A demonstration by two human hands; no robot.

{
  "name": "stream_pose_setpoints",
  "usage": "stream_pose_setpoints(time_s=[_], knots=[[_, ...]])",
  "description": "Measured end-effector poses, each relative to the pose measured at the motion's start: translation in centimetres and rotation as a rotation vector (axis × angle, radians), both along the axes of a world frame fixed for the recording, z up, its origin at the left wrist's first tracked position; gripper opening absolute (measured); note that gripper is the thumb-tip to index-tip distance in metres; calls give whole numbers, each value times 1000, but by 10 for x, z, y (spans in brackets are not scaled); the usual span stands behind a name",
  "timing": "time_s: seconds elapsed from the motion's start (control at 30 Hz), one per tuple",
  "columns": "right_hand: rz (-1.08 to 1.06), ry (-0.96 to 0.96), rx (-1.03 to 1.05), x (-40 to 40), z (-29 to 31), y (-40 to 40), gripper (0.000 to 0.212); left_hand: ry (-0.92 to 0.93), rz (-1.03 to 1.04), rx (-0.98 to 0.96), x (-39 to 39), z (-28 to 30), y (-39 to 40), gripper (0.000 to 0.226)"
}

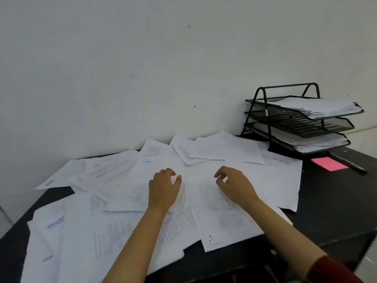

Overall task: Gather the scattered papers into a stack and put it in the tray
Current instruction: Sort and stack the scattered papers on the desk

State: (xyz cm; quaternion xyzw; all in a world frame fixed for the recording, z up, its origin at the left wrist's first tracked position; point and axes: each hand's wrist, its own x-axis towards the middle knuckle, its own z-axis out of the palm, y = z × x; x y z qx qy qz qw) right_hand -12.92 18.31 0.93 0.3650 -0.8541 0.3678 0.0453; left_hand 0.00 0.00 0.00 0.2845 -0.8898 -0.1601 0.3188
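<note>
While both the left hand and right hand hover loosely curled, grasping nothing, papers should be swept inward before lifting toward the tray at two o'clock.

Plain white wall with small marks, black desk against it

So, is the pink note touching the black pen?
Apart. In the head view, a strip of dark table shows between the pink note and the black pen.
</note>
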Motion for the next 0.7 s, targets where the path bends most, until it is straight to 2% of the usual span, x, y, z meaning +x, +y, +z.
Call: stream_pose_setpoints(time_s=[0.17,0.23,0.5,0.7], knots=[[44,27,30,25,-9,7,16,-282,40,71,19,-22,7,64],[56,30,12,31,-12,8,15,-362,57,72,22,-25,10,67],[76,14,24,34,-2,10,17,-355,10,-99,30,-5,22,37],[79,-8,57,31,7,-4,16,-246,-54,-31,33,18,19,26]])
